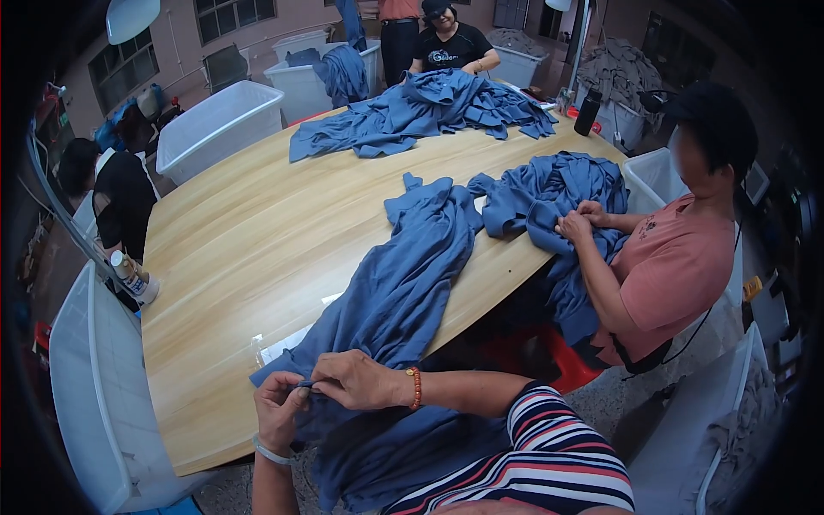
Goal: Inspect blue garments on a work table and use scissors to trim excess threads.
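Observation:
A long blue garment (403, 275) stretches from the middle of the table down over its near edge, its lower part hanging in front of me. My left hand (276, 410) pinches a small edge of this cloth between thumb and fingers. Close beside it, my right hand (354, 380) grips the same edge, its fingers closed and bent downward. The fingertips of both hands nearly meet at the pinched fold. What lies inside the fold is too small to make out. Under the cloth near my hands, a pale sheet (281, 345) lies on the tabletop.
The wooden table (232, 283) has blue garments (429, 112) piled at its far side. At right, a person in pink (674, 275) handles more blue cloth (558, 193). White bins (219, 129) surround the table. A spray can (129, 270) and black bottle (588, 112) stand near its edges.

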Demonstrator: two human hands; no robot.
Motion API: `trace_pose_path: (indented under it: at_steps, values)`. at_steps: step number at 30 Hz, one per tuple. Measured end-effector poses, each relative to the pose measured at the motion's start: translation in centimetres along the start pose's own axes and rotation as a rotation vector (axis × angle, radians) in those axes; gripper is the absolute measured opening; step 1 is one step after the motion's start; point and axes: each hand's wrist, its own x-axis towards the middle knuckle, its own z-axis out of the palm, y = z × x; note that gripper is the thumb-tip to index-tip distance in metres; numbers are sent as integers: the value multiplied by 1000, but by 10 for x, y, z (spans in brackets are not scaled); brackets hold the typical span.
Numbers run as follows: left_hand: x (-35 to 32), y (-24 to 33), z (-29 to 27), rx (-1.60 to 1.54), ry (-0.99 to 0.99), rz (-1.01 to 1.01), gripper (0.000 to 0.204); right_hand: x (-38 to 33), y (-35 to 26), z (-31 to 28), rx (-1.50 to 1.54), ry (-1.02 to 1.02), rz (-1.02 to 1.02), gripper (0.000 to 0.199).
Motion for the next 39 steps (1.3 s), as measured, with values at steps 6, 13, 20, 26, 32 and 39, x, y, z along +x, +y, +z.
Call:
trace_pose_path:
  at_steps: [6,13,20,26,32,39]
  values:
    - [-1,-9,11,161,104,222,12,2,2,4,-36,62,33,12]
    - [-11,-27,29,554,286,536,9,0,-6,10,-148,156,-3,10]
    - [-9,-43,21,1004,285,734,28,-12,18,21,-316,164,-218,7]
    - [-58,-19,33,1256,275,606,31,-73,-10,-52,112,-135,306,10]
    - [-119,-64,65,1063,-475,351,87,-221,-14,-66,608,-600,1076,34]
    - [-70,-150,34,1368,-311,-20,144,-272,-14,-21,931,-219,1191,52]
